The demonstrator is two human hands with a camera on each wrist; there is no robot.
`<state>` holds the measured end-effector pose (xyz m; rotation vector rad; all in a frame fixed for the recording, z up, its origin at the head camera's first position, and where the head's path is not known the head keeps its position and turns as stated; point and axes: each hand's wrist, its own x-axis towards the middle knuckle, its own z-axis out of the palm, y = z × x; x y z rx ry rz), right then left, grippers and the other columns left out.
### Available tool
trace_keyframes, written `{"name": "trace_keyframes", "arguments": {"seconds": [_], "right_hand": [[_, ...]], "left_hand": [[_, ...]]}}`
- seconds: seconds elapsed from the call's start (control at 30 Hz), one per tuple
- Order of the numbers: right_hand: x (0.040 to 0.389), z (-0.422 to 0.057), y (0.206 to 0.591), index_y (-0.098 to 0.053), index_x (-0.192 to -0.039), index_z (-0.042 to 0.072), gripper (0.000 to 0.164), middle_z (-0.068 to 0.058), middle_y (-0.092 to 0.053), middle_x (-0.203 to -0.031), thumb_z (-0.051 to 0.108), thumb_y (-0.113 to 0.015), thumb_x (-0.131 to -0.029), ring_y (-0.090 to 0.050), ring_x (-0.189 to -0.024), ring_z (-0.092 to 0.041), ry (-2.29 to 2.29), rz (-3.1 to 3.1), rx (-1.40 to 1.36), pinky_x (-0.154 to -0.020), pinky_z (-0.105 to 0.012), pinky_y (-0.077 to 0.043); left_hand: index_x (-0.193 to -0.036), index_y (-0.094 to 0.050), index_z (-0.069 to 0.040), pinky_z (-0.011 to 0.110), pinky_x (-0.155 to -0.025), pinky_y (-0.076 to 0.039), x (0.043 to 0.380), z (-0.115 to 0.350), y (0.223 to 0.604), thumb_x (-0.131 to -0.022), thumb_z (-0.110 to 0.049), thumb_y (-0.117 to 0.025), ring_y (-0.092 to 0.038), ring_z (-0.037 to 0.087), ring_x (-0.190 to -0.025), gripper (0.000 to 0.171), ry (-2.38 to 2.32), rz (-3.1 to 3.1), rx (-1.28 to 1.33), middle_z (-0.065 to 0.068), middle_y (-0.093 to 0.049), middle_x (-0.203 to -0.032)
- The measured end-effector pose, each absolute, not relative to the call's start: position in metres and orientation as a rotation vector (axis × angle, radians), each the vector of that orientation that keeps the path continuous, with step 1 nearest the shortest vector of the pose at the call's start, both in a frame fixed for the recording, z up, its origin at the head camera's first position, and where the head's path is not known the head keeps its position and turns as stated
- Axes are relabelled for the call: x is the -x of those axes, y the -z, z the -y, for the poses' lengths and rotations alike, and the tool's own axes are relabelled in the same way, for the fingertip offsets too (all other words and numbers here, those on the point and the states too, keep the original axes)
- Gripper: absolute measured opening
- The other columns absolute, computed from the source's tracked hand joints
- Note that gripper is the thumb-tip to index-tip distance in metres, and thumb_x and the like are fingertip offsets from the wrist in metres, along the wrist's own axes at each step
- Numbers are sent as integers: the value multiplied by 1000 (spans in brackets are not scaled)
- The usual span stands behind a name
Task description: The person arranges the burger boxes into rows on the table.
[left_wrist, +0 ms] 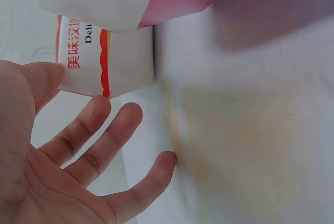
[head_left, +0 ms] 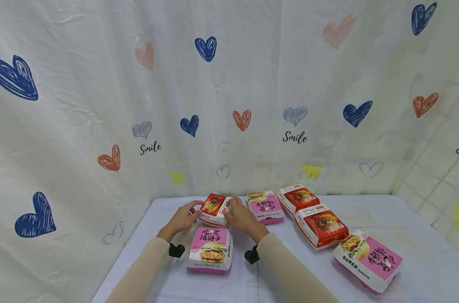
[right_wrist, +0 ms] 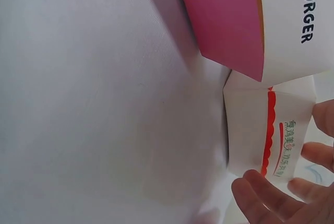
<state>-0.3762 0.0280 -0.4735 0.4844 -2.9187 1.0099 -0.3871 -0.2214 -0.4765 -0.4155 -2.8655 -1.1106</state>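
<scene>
Pressure from the left hand (head_left: 182,216) and right hand (head_left: 244,216) is best light and matched, since the red-and-white box (head_left: 214,206) between them looks like thin card that would dent easily. Neither of the hands is clamped: fingers reach to opposite sides, spread and loosely bent. The box sits toward the far left of the tabletop (head_left: 366,214), just beyond a pink-topped box (head_left: 210,250), so any shift calls for small, level nudges.

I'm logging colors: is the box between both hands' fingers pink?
No, the left hand and right hand have a red and white box between their fingers.
</scene>
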Motion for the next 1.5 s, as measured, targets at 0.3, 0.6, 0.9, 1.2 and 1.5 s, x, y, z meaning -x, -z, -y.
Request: {"name": "trace_keyframes", "arguments": {"seconds": [0.3,0.6,0.9,1.2,1.5], "right_hand": [[375,-28,472,-52,-137,17,41,-13,-30,-164,35,-60,-102,-59,-118,-32,-1020,2938,-466,-100,-53,-52],[373,-28,473,-49,-145,18,49,-15,-31,-161,34,-63,-100,-61,-111,-31,-987,2940,-472,-93,-48,-54],[373,-29,473,-42,-154,13,60,-19,-30,-160,33,-62,-101,-61,-107,-29,-946,2942,-473,-86,-43,-54],[368,-29,471,-39,-157,12,64,-18,-30,-159,33,-63,-101,-60,-109,-27,-998,2942,-440,-87,-40,-55],[367,-29,473,-38,-156,12,65,-23,-39,-153,37,-63,-102,-58,-126,-37,-979,2951,-445,-101,-52,-52]], "left_hand": [[-144,-57,-23,31,-64,-45,387,221,477,-102,-26,-64,-62,18,-74,43,1083,2881,411,12,-67,-90],[-147,-54,-23,31,-66,-42,389,219,479,-96,-39,-70,-54,16,-79,56,1034,2905,384,4,-62,-93],[-150,-51,-24,31,-70,-46,389,216,478,-90,-46,-74,-56,18,-86,67,991,2938,344,8,-61,-108],[-152,-48,-25,41,-80,-53,387,213,476,-83,-58,-78,-59,23,-96,82,1009,2971,285,12,-58,-121],[-153,-45,-25,44,-83,-53,386,213,476,-79,-59,-81,-60,23,-99,88,1053,2971,267,13,-57,-129]]}}
